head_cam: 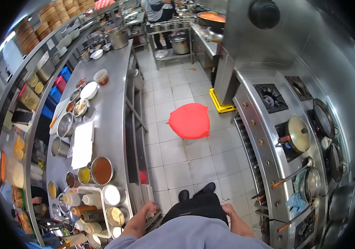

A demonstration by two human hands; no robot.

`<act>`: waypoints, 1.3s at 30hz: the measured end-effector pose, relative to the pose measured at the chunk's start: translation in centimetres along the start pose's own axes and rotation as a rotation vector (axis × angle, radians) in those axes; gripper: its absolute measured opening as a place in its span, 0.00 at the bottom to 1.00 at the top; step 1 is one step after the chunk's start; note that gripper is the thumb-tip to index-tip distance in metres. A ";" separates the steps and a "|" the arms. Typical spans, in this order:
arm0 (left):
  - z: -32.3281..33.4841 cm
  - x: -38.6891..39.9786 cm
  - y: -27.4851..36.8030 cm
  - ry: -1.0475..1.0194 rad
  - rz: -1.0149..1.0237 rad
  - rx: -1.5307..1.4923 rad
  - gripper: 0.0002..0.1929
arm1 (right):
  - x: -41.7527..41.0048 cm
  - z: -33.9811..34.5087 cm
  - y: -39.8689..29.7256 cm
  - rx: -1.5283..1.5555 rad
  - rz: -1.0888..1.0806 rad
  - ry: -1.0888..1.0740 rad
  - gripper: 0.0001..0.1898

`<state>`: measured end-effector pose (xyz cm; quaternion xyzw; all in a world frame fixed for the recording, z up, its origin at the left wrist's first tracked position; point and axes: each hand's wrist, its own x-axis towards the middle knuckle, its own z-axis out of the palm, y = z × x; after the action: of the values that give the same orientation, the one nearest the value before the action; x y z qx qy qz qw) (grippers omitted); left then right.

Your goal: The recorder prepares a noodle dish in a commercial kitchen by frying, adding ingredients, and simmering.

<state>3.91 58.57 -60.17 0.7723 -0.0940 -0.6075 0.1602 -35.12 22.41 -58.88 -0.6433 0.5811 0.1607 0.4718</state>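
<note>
Beside the steel counter's front edge hangs my left hand (150, 207), fingers partly curled and blurred. Its nearest things are the counter's lower shelf and a steel container of white powder (112, 194) above. Against my right thigh is my right hand (227, 209), its fingers mostly hidden, so what it may hold does not show. On the steel counter (110, 105) are a pot of brown sauce (102, 170), a pot of yellow liquid (84, 175) and a white tray (104, 208) with several squeeze bottles (92, 199).
A red plastic stool (190, 121) stands in the tiled aisle ahead. To the right runs a steel gas range (270, 137) with a lidded pan (298, 134) and a ladle handle jutting out (284, 181). A yellow base (222, 104) edges the aisle. Another person (157, 15) stands at the far end.
</note>
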 end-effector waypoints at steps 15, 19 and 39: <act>-3.8 0.4 16.1 0.062 0.532 1.183 0.16 | -2.8 -3.9 9.2 0.258 0.042 0.021 0.12; -0.6 -2.1 27.8 -0.017 0.630 1.647 0.13 | -3.8 -5.5 13.4 0.476 0.120 0.195 0.11; 18.7 2.3 43.6 -0.346 0.926 1.154 0.13 | -10.2 8.1 22.5 0.698 0.453 0.301 0.14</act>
<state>-11.53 14.72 -50.47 0.5092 -0.7350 -0.4452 -0.0476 -55.35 37.63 -64.65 -0.3180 0.7892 -0.0412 0.5238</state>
